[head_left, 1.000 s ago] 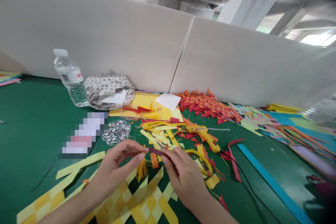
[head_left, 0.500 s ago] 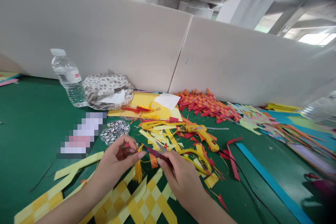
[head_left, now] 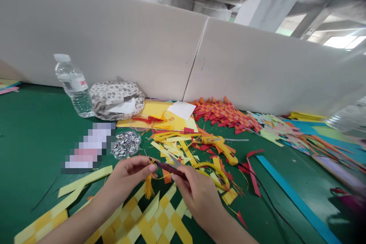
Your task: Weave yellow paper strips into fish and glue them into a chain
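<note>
One bottle label [head_left: 77, 83] shows unreadable red print beyond the hands [head_left: 134, 172] [head_left: 195, 187].

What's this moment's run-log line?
left hand: pinching yellow thread tassel; right hand: gripping slim maroon-handled tool; beneath: yellow checkered woven paper

Maroon tool [head_left: 169, 169] part-hidden in right grip [head_left: 198, 192], yellow weave [head_left: 163, 220] cut off below
</note>
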`<action>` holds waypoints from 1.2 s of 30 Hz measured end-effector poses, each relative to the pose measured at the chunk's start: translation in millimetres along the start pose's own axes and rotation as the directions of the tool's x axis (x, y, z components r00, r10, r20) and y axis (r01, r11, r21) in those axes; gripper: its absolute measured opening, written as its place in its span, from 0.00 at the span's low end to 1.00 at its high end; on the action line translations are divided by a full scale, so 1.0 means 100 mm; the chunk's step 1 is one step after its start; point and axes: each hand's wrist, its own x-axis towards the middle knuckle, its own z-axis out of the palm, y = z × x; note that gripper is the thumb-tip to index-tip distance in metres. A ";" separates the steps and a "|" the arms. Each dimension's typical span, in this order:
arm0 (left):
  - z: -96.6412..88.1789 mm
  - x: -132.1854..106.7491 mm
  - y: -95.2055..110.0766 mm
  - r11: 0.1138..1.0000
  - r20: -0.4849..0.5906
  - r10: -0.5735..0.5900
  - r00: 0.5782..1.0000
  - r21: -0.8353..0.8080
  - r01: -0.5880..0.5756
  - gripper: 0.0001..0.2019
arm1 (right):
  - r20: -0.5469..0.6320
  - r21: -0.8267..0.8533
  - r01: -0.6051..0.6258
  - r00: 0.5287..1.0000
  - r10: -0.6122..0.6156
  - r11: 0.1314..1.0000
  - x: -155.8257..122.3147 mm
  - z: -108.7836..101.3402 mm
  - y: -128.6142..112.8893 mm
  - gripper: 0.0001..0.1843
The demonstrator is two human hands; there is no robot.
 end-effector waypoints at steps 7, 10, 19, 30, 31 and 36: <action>0.02 -0.04 -0.05 0.983 -0.009 0.092 0.996 0.159 -0.090 0.13 | -0.003 -0.008 0.012 1.000 -0.012 1.000 0.01 -0.01 0.00 0.12; 0.01 -0.05 -0.08 0.961 -0.031 0.156 0.987 0.234 -0.145 0.12 | -0.002 -0.009 0.015 1.000 -0.015 1.000 0.01 -0.01 -0.01 0.12; 0.01 -0.03 -0.10 0.996 0.000 0.082 0.997 0.041 -0.082 0.08 | -0.023 0.019 0.006 1.000 -0.005 1.000 0.00 -0.01 0.00 0.11; 0.01 -0.02 0.02 0.980 0.016 -0.074 0.997 -0.183 0.075 0.18 | 0.001 -0.007 0.043 0.999 -0.043 0.999 -0.01 0.03 0.03 0.12; 0.01 -0.01 0.02 0.979 0.026 -0.069 0.997 -0.192 0.073 0.18 | 0.003 -0.002 0.043 0.999 -0.043 0.999 -0.01 0.03 0.02 0.12; -0.01 0.00 -0.02 0.955 0.085 -0.107 0.991 -0.269 0.126 0.11 | 0.002 0.024 0.030 1.000 -0.030 0.999 -0.01 0.03 0.02 0.11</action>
